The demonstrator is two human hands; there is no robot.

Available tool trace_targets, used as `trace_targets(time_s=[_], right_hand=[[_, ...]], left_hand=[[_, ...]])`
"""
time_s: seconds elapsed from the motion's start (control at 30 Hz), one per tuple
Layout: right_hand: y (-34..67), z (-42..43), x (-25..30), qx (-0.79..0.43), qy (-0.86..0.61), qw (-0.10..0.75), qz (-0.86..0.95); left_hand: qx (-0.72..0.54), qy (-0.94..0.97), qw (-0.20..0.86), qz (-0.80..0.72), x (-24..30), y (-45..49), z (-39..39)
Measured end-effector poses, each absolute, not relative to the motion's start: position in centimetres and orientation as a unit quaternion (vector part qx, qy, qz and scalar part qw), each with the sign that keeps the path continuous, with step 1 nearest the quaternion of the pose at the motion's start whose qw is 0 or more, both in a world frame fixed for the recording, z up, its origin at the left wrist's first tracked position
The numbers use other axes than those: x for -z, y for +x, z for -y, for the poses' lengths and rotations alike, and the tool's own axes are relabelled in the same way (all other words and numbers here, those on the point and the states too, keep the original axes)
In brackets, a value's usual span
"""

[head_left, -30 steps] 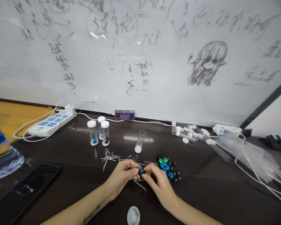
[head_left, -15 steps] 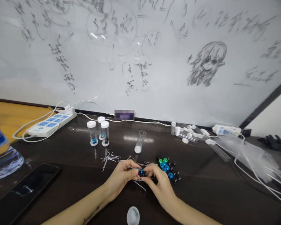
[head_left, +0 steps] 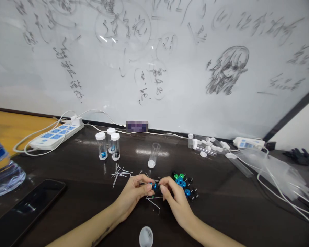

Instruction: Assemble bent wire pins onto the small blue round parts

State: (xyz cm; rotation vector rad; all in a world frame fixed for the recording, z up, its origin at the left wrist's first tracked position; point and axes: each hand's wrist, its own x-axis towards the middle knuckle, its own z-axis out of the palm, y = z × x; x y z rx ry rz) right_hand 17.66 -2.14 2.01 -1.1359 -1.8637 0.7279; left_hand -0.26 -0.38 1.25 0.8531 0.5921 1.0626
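Between my two hands is a small blue-and-black part (head_left: 155,186), too small to name more exactly. My left hand (head_left: 135,192) pinches its blue side with thumb and fingertips. At its dark end the thumb and forefinger of my right hand (head_left: 175,197) are pinched together, partly hiding it. Thin bent metal wires (head_left: 153,203) lie beneath my fingers, and more bent wires (head_left: 119,174) sit to the left. Right of my right hand is a cluster of blue, green and black small parts (head_left: 181,183). An uncapped clear tube (head_left: 154,156) stands upright behind my hands.
Three white-capped tubes (head_left: 102,147) with small parts inside stand at the back left. Loose tubes and caps (head_left: 208,147) lie back right, near a plastic bag (head_left: 280,168). A phone (head_left: 28,209), a water bottle (head_left: 3,171) and a power strip (head_left: 56,135) occupy the left; a white cap (head_left: 146,236) lies in front.
My right hand has turned slightly, its thumb now drawn up against the forefinger at the part's dark end. My left hand stays nearly still.
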Motion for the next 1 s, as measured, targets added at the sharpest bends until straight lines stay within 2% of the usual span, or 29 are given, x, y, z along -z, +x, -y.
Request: trace_targets(time_s=[0.2, 1.0], right_hand=[[17.40, 2.32, -2.69, -0.262, -0.431, 0.426, 0.751], [17.84, 2.43, -2.29, -0.291, -0.416, 0.455, 0.732]], left_hand=[[-0.488, 0.383, 0.739, -0.263, -1.20, -0.31, 0.30], [-0.498, 0.364, 0.744, -0.256, -0.98, -0.38, 0.19]])
